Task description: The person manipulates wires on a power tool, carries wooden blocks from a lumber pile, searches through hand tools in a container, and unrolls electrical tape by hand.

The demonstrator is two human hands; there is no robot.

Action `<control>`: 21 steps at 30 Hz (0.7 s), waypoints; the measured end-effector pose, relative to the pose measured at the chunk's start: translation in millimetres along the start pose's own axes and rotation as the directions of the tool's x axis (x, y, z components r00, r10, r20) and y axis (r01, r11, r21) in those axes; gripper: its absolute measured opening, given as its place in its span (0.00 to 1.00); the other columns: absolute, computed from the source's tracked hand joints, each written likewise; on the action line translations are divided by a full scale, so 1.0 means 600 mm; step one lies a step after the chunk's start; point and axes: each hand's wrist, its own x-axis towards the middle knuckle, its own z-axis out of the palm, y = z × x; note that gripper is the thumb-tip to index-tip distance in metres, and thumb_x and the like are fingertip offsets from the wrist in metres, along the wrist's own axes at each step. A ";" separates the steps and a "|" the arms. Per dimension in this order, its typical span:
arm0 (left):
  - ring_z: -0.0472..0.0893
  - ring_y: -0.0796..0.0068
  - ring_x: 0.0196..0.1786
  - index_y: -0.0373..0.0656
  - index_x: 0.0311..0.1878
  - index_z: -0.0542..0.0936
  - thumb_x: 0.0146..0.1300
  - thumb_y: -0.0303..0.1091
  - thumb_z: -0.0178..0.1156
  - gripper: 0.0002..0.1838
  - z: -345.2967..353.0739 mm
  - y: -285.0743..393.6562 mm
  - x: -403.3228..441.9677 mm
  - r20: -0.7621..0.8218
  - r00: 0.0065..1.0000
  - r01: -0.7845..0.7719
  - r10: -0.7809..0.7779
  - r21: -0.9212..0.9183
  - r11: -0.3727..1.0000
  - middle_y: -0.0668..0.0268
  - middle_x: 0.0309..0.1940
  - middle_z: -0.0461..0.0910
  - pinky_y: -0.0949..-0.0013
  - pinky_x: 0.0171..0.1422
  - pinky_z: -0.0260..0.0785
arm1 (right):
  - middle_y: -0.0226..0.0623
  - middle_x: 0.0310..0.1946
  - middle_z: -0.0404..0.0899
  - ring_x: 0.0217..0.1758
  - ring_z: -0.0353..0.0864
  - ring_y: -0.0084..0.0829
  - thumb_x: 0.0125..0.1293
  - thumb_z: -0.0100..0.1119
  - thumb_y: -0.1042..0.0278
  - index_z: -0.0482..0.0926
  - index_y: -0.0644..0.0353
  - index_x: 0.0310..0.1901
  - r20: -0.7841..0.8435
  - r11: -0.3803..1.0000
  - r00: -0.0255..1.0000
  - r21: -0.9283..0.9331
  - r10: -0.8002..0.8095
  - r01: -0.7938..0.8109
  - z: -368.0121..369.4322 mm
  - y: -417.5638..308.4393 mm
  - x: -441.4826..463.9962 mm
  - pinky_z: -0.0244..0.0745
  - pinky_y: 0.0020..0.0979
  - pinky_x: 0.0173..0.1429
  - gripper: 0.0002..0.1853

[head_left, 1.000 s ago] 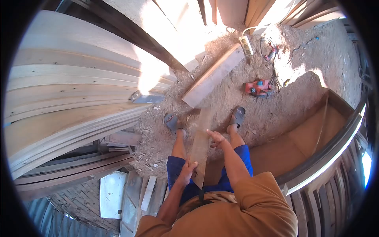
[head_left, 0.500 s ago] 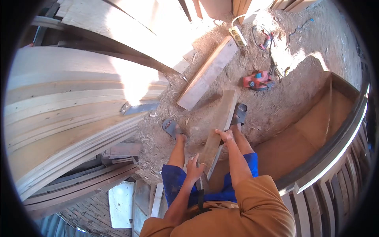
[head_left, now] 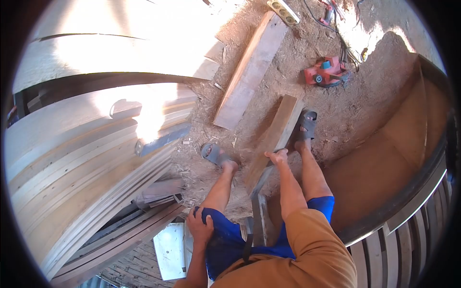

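Observation:
A thick wooden beam point(head_left: 272, 139) slants between the person's legs, its far end near the right sandal. My right hand point(head_left: 277, 157) grips the beam's right edge, with the fingers partly hidden along its side. Below the beam's near end, a narrower piece of wood point(head_left: 260, 221) reaches back toward the lap. My left hand point(head_left: 200, 225) holds nothing and rests against the outside of the left thigh on the blue shorts point(head_left: 223, 235), thumb and fingers apart.
Another beam point(head_left: 252, 69) lies on the shavings-covered ground ahead. A red power tool point(head_left: 326, 72) with cables and a power strip point(head_left: 283, 12) lie beyond. Stacked boards point(head_left: 96, 158) fill the left, a metal strip point(head_left: 163, 139) on them. A curved brown trough point(head_left: 379, 163) is at right.
My left hand has left the beam's near end and moved left onto the thigh. My right hand keeps its hold on the beam. The view has shifted, bringing the ground items higher.

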 end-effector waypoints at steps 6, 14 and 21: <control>0.73 0.41 0.61 0.41 0.58 0.80 0.58 0.36 0.63 0.23 0.001 0.021 0.036 0.012 0.999 0.046 -0.046 0.016 0.999 0.46 0.59 0.75 0.46 0.68 0.65 | 0.65 0.64 0.73 0.70 0.73 0.55 0.64 0.61 0.52 0.70 0.73 0.64 0.096 0.920 0.993 -0.377 -0.071 0.102 0.024 0.028 0.098 0.71 0.42 0.71 0.35; 0.76 0.42 0.57 0.41 0.53 0.82 0.56 0.39 0.64 0.21 0.014 0.018 0.036 0.008 0.999 0.037 -0.036 -0.062 0.997 0.47 0.54 0.79 0.44 0.64 0.68 | 0.65 0.63 0.75 0.71 0.73 0.54 0.66 0.55 0.52 0.80 0.68 0.58 0.094 0.865 0.950 -0.394 -0.297 0.309 -0.128 -0.058 0.002 0.68 0.44 0.74 0.28; 0.73 0.40 0.64 0.42 0.59 0.80 0.58 0.48 0.61 0.28 0.016 0.055 0.004 0.213 0.964 0.174 -0.159 -0.055 0.983 0.43 0.62 0.74 0.43 0.69 0.66 | 0.55 0.67 0.74 0.69 0.76 0.53 0.68 0.53 0.54 0.81 0.59 0.61 0.100 0.453 0.993 -0.884 -0.068 0.120 -0.349 -0.037 -0.225 0.70 0.47 0.72 0.26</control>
